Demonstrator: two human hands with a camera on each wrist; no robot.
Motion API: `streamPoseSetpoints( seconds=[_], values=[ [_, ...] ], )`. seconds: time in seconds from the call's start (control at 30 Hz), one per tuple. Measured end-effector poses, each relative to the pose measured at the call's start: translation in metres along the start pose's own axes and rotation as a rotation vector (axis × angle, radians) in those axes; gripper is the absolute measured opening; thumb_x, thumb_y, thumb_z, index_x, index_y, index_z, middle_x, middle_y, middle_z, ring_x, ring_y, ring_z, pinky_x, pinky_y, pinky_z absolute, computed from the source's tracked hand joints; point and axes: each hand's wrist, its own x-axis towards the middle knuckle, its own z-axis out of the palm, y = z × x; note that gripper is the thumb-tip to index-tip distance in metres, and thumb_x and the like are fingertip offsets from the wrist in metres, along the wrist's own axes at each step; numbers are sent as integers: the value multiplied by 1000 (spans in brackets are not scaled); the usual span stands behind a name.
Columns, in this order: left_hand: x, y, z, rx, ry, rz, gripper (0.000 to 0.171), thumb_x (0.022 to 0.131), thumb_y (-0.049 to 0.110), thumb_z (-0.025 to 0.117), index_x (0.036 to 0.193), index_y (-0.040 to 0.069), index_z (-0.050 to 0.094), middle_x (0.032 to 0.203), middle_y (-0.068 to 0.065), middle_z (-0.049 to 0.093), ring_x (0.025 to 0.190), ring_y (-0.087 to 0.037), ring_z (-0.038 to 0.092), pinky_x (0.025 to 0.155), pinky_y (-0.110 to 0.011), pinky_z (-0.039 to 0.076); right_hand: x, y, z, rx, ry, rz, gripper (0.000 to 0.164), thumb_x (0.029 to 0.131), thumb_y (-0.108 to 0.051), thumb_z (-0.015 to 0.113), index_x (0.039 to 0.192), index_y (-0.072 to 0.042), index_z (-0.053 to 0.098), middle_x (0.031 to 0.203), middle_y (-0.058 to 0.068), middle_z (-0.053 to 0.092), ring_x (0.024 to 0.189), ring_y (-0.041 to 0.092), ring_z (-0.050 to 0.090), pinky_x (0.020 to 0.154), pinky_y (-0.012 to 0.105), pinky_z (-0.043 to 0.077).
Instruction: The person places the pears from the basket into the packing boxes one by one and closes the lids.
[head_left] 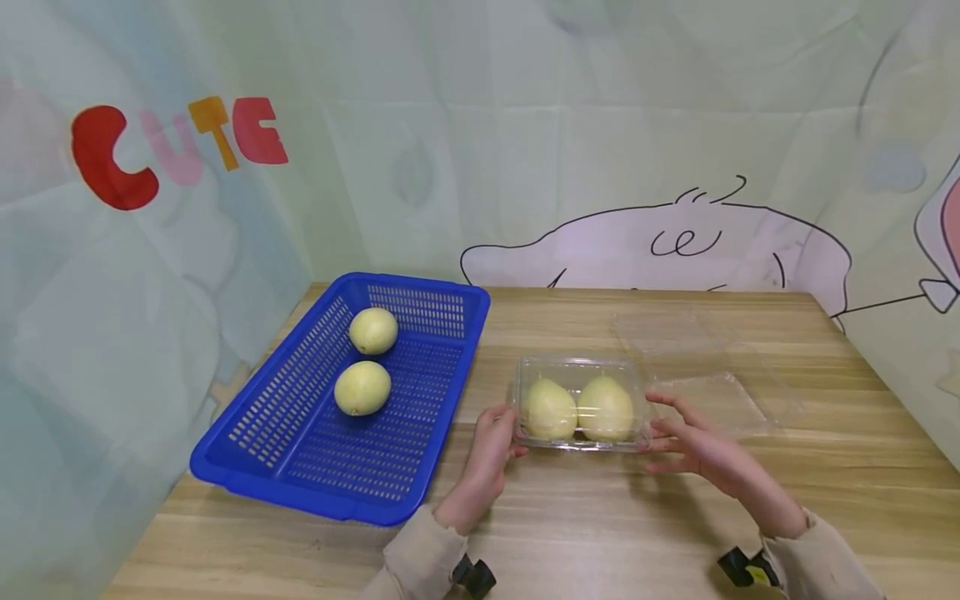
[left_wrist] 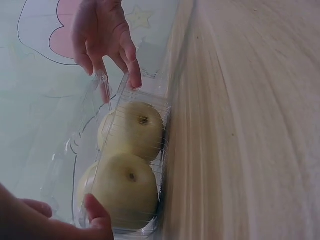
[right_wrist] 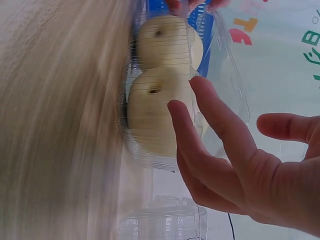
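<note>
Right, a clear box with two pears inside is seen around mid-worktop, between the blue basket along the left edge and the spare clear trays toward the far right corner. Its left end is grasped by the left hand, thumb laid against the near wall; the grip of the right hand is slack, fingertips loosely spread at the opposite end. Whether the lid is fully snapped cannot be told.

Now, handling: thin, springy plastic is to be expected, light in itself, with most of the load probably supplied by the pears. Ribbed walls could be dented if squeezed, and the smooth sides might be let slip. Both short ends are best taken, low under the rim, so that the weight is shared and no pear is bruised.

And the room? Bare wood is offered toward the near edge and the right edge. Tighter margins are met leftward, where the basket's rim is set close to the left hand, and behind, where the trays could be nudged.
</note>
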Motion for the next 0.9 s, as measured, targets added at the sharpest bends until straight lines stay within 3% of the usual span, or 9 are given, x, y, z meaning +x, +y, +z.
streamPoseSetpoints(
  seconds=[0.1, 0.43, 0.9],
  values=[
    [0, -1, -1, -28, -28, 1, 42, 84, 3, 41, 120, -15, 31, 80, -4, 41, 66, -9, 42, 57, -18, 43, 1, 2, 0, -27, 9, -6, 53, 95, -20, 39, 136, -5, 9, 104, 13, 40, 93, 14, 59, 83, 41, 51],
    [-1, -8, -3, -67, -37, -48, 37, 85, 3, 43, 117, -10, 30, 84, -5, 44, 71, -11, 46, 61, -21, 45, 3, 8, 4, -71, 4, -3, 56, 95, -21, 38, 132, -4, 1, 100, 16, 54, 92, 15, 64, 82, 37, 52],
    [-1, -14, -5, -1, -31, -94, 23, 83, 10, 46, 101, -3, 40, 85, -5, 47, 68, -10, 51, 59, -21, 46, 6, 10, 12, -22, 49, 61, 65, 96, -16, 34, 138, -13, -15, 105, 24, 50, 84, 18, 65, 74, 34, 55]
  ],
)
